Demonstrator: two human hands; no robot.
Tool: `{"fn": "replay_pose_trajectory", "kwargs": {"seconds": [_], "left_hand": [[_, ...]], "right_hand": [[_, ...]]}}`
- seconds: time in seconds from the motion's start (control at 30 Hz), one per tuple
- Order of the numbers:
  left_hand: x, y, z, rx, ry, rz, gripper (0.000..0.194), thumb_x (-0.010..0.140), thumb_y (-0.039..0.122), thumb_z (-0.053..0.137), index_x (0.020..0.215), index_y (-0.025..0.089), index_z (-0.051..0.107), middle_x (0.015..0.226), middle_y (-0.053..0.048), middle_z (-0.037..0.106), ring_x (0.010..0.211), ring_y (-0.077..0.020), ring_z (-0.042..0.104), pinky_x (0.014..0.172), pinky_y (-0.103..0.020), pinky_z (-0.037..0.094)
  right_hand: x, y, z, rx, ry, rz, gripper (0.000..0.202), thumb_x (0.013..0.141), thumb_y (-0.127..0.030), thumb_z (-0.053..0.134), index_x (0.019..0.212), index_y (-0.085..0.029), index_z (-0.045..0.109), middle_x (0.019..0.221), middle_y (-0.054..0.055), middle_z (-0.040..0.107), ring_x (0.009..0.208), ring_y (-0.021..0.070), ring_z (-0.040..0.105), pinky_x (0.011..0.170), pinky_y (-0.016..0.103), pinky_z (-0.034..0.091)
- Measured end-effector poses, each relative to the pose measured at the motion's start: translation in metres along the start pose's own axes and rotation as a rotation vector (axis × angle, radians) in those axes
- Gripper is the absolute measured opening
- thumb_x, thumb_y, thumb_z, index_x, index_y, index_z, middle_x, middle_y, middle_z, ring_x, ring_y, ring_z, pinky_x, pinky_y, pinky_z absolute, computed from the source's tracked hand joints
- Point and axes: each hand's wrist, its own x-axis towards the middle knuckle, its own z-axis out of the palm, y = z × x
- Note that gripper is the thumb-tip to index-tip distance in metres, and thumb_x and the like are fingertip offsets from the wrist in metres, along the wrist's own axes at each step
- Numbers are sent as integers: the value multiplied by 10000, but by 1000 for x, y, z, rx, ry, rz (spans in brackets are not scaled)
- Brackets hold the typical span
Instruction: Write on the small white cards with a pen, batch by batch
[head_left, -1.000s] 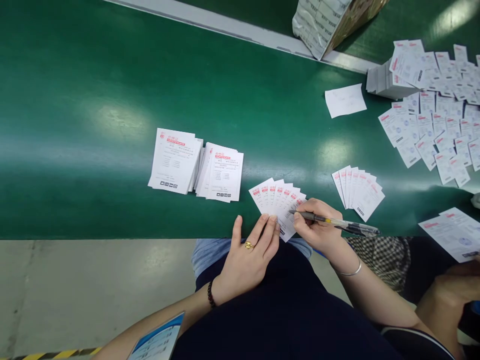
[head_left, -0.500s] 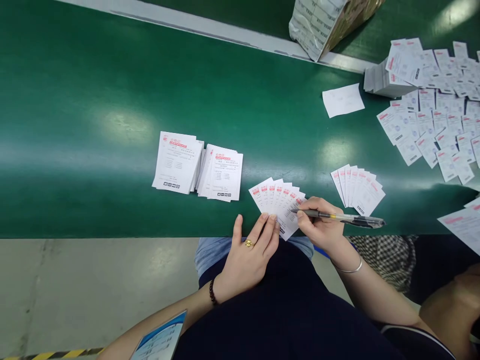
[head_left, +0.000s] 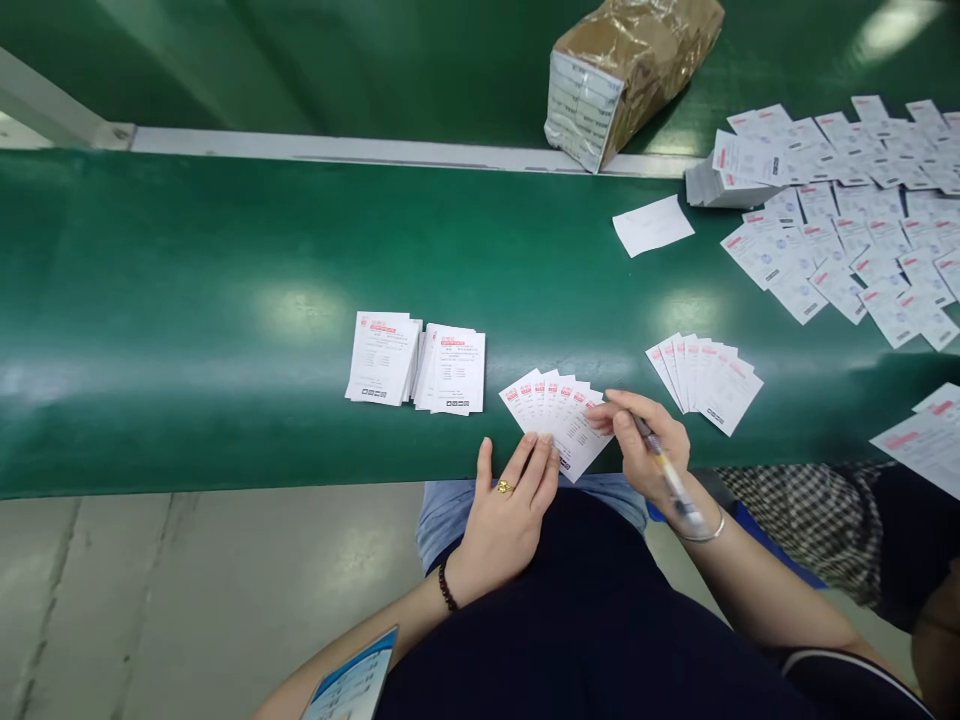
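Note:
A fan of several white certificate cards (head_left: 561, 425) with red headings lies at the table's near edge. My left hand (head_left: 516, 500), a gold ring on one finger, rests with spread fingers on the fan's lower left part. At the fan's right edge is my right hand (head_left: 646, 440), fingers curled round a pen (head_left: 670, 478). The pen points back toward the wrist and its far end is blurred. The right fingertips are over the top card's upper right corner; whether they touch it I cannot tell. Another fan of cards (head_left: 709, 380) lies right of that hand.
Two card stacks, one (head_left: 381, 360) beside the other (head_left: 454, 370), sit left of my hands. A loose white paper (head_left: 652, 226), a thick card pile (head_left: 731, 190) and many spread cards (head_left: 847, 235) lie right. A wrapped package (head_left: 600, 85) stands behind. A person sits at right.
My right hand has swung the pen's tip off the cards, and the pen now slants down toward the wrist. The left hand stays on the fan. The camera view has shifted and turned slightly.

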Motion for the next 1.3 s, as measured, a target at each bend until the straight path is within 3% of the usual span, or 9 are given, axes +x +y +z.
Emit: {"fn": "replay_pose_trajectory", "kwargs": {"seconds": [0.13, 0.27, 0.43, 0.77, 1.0, 1.3], "left_hand": [[1, 1, -2, 26, -11, -2, 466, 882, 96, 454, 1340, 117, 537, 1409, -125, 544, 1353, -257, 443, 1205, -567, 30], [2, 2, -4, 38, -12, -7, 453, 894, 117, 451, 1337, 133, 543, 1397, -136, 553, 1343, -262, 454, 1199, -578, 74], [1, 4, -2, 34, 7, -30, 462, 886, 100, 450, 1339, 136, 537, 1395, -134, 555, 1337, -248, 461, 1200, -571, 98], [4, -1, 13, 26, 231, 3, 298, 915, 128, 504, 1181, 165, 633, 1251, -114, 666, 1214, -223, 582, 1191, -558, 144], [-3, 1, 17, 7, 284, 37, 253, 913, 105, 519, 1120, 176, 646, 1206, -95, 692, 1177, -217, 609, 1172, -554, 218], [-9, 6, 23, -31, 510, 120, 133, 885, 88, 578, 939, 190, 646, 977, -22, 756, 955, -182, 684, 1135, -553, 297]], "right_hand": [[19, -8, 0, -236, -153, -136, 210, 938, -195, 495, 1117, -223, 602, 1092, 81, 736, 990, 201, 703, 868, 407, 581], [48, -10, 5, -379, -406, -228, 193, 957, -239, 464, 1109, -200, 576, 1290, 126, 649, 1225, 253, 600, 1005, 514, 508], [70, -12, 15, -406, -661, -290, 198, 953, -189, 432, 1075, -164, 586, 1306, 150, 634, 1281, 257, 557, 1059, 498, 484], [59, -12, 18, -470, -699, -270, 324, 941, -158, 437, 1241, -123, 553, 1284, 177, 641, 1270, 274, 564, 1063, 483, 492], [50, -18, 15, -478, -740, -223, 257, 954, -173, 418, 1129, -123, 600, 1348, 205, 585, 1313, 293, 516, 1080, 490, 479], [27, -26, 6, -422, -763, -190, 290, 958, -185, 407, 1205, -152, 555, 1361, 145, 592, 1343, 253, 487, 1109, 494, 445]]}}
